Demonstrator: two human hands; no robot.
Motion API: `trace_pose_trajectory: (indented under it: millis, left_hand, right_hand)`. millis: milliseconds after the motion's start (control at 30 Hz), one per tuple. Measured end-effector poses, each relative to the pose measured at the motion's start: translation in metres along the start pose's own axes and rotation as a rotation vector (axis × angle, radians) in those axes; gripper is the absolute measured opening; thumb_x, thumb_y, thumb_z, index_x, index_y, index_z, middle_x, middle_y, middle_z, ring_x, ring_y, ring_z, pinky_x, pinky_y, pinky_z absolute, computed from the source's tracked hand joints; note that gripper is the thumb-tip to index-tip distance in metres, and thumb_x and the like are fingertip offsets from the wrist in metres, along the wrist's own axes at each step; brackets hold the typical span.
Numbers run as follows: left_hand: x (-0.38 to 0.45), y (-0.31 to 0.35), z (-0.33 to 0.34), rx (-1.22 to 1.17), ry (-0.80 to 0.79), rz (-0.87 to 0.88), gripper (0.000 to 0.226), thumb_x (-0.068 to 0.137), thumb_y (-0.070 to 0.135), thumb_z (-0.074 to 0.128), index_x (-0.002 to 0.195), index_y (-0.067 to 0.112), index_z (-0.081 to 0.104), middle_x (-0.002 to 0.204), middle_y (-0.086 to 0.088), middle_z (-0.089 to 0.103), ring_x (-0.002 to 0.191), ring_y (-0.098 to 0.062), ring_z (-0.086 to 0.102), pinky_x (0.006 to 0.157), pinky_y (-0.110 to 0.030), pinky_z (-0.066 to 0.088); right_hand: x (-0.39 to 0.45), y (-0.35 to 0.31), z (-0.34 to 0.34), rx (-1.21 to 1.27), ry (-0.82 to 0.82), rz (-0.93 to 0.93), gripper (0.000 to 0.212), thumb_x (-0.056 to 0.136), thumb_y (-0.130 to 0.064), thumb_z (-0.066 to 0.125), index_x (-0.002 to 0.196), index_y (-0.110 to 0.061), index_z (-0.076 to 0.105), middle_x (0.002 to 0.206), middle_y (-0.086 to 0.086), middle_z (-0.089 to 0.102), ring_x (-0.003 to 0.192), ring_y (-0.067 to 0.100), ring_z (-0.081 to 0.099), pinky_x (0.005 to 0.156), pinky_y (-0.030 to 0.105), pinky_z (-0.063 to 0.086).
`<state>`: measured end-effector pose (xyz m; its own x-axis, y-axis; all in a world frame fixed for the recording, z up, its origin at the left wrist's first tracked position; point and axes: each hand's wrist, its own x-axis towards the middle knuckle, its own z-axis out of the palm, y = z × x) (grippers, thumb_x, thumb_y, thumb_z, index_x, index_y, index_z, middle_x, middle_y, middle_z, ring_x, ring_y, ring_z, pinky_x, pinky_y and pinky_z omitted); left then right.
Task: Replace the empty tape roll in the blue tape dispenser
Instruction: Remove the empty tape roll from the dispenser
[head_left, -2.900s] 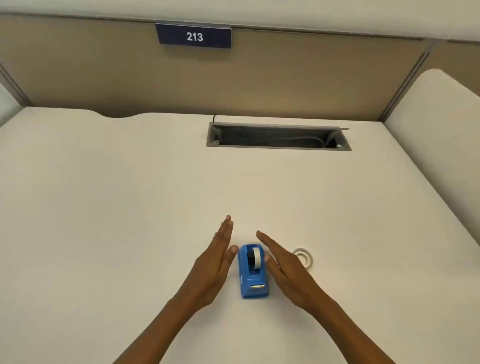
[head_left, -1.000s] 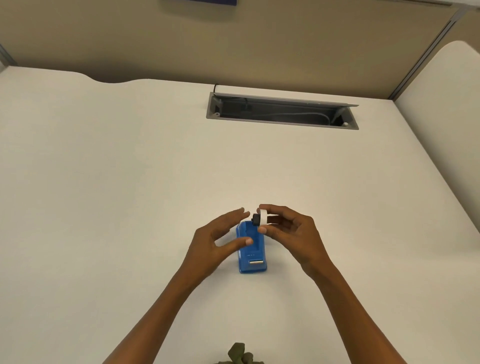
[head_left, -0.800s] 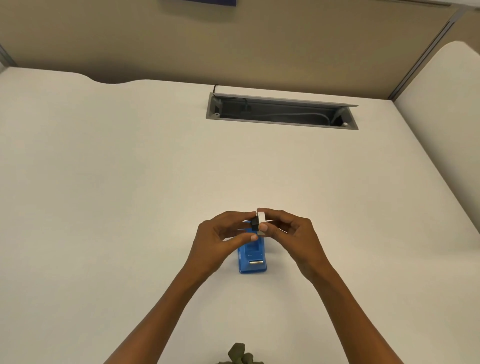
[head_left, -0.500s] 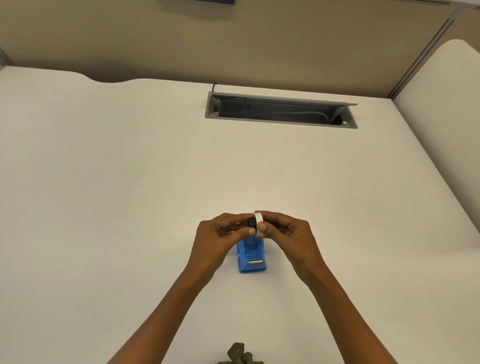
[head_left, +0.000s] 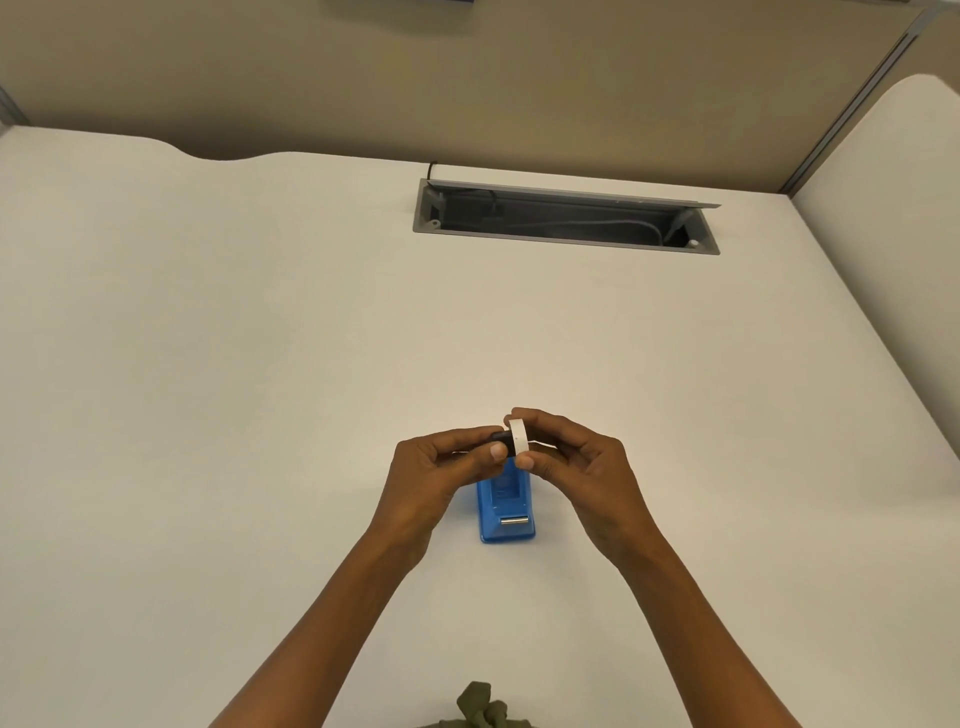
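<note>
Spreading under everything is the desk (head_left: 260, 364), a wide, smooth, off-white surface with a matte look. At its far side a long rectangular cable tray (head_left: 566, 224) of grey metal is sunk into it, and thin cables lie inside. Behind the desk stands a beige partition wall (head_left: 467, 78), flat and plain.

Both bare forearms come from the bottom edge and meet above the middle of the desk. The left hand (head_left: 431, 478) is closed in a pinch, thumb and first fingers pressed on a small black hub (head_left: 500, 436), a short round piece. The right hand (head_left: 582, 467) is closed in a pinch too: its thumb is under and its index finger over the empty tape roll (head_left: 518, 435), a thin white ring that stands on its edge. Hub and ring touch each other, and I cannot tell if the hub is inside the ring or just beside it.

Directly under the hands, on the desk, the blue tape dispenser (head_left: 506, 512) rests, a glossy plastic block with a small metal cutter at its near end. A piece of olive cloth (head_left: 480, 709), wrinkled, shows at the bottom edge
</note>
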<state>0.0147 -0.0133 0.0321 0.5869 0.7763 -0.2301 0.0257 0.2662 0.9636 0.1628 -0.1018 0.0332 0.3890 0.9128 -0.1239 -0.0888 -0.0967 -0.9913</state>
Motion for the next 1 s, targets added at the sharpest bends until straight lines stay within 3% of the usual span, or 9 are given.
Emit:
trace_pose_trajectory:
  millis: [233,400,567,667,767,867,1000]
  left_hand:
    - [0.0,0.0,-0.001,-0.021,0.004,-0.009,0.025,0.063,0.034,0.075,0.087,0.033,0.075,0.088,0.012,0.076,0.084,-0.011,0.072,0.067,-0.013,0.053]
    - [0.0,-0.003,-0.002,-0.031,0.024,-0.031,0.032,0.062,0.035,0.074,0.094,0.027,0.075,0.092,0.007,0.076,0.088,-0.014,0.071,0.077,-0.021,0.057]
    - [0.0,-0.003,-0.003,-0.056,0.063,-0.054,0.033,0.061,0.035,0.074,0.093,0.026,0.075,0.091,0.008,0.077,0.088,-0.012,0.071,0.079,-0.021,0.057]
    - [-0.001,-0.004,-0.005,-0.074,0.073,-0.07,0.034,0.06,0.036,0.075,0.092,0.026,0.075,0.091,0.008,0.077,0.089,-0.012,0.071,0.08,-0.022,0.056]
    - [-0.002,-0.005,-0.006,-0.094,0.069,-0.081,0.034,0.059,0.036,0.076,0.091,0.026,0.075,0.091,0.006,0.077,0.088,-0.014,0.071,0.078,-0.02,0.056]
    - [-0.001,-0.006,-0.007,-0.1,0.061,-0.082,0.033,0.06,0.035,0.076,0.092,0.026,0.075,0.091,0.007,0.077,0.088,-0.013,0.071,0.075,-0.016,0.055]
    - [0.0,-0.006,-0.007,-0.098,0.072,-0.085,0.031,0.06,0.035,0.076,0.091,0.028,0.075,0.092,0.008,0.076,0.09,-0.012,0.071,0.075,-0.018,0.056]
  right_hand:
    - [0.0,0.002,0.0,0.004,0.009,0.008,0.04,0.078,-0.003,0.071,0.116,-0.013,0.065,0.115,0.007,0.07,0.107,0.017,0.065,0.091,0.028,0.054]
    - [0.001,0.005,-0.003,0.01,0.01,0.004,0.043,0.076,-0.004,0.073,0.116,-0.015,0.065,0.115,0.005,0.07,0.108,0.017,0.065,0.09,0.027,0.054]
    - [0.007,0.004,-0.009,0.04,0.075,0.008,0.046,0.062,-0.022,0.079,0.107,-0.024,0.07,0.107,-0.006,0.074,0.104,0.012,0.066,0.083,0.019,0.054]
    - [0.019,0.003,-0.014,0.047,0.117,0.01,0.047,0.061,-0.02,0.08,0.107,-0.022,0.07,0.104,-0.006,0.074,0.103,0.012,0.067,0.082,0.017,0.053]
    - [0.035,0.002,-0.017,-0.006,0.16,0.001,0.04,0.067,-0.009,0.08,0.102,-0.028,0.071,0.099,-0.011,0.074,0.098,0.007,0.068,0.077,0.013,0.052]
    - [0.051,0.003,-0.017,-0.086,0.21,-0.008,0.038,0.067,-0.012,0.081,0.098,-0.029,0.071,0.095,-0.013,0.073,0.089,-0.001,0.068,0.072,0.009,0.051]
    - [0.072,0.012,-0.013,-0.263,0.237,-0.026,0.042,0.067,-0.019,0.083,0.107,-0.018,0.07,0.102,0.0,0.072,0.086,0.005,0.066,0.08,0.018,0.053]
